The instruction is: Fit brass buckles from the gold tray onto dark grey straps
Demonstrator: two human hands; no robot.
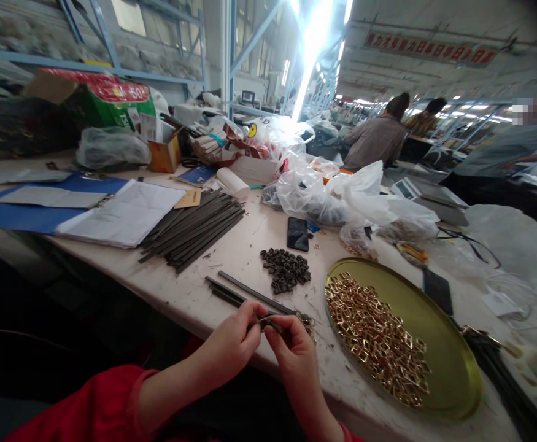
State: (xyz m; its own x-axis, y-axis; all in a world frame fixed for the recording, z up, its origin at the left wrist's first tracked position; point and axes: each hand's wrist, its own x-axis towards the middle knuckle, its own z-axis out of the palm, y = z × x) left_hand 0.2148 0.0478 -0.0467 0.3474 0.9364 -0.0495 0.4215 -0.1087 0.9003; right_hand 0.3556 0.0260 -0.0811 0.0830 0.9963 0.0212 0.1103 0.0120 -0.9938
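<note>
Left hand [237, 339] and right hand [294, 345] together pinch small dark piece [264, 319]. If grip is weak, piece may slip among dark strips [226, 292] just beyond hands.

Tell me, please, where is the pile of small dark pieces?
In the head view, the pile lies slightly right of centre, below the black phone and left of the round tray.

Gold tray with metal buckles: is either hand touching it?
No, the left hand and right hand meet beside the gold tray, clear of it.
</note>
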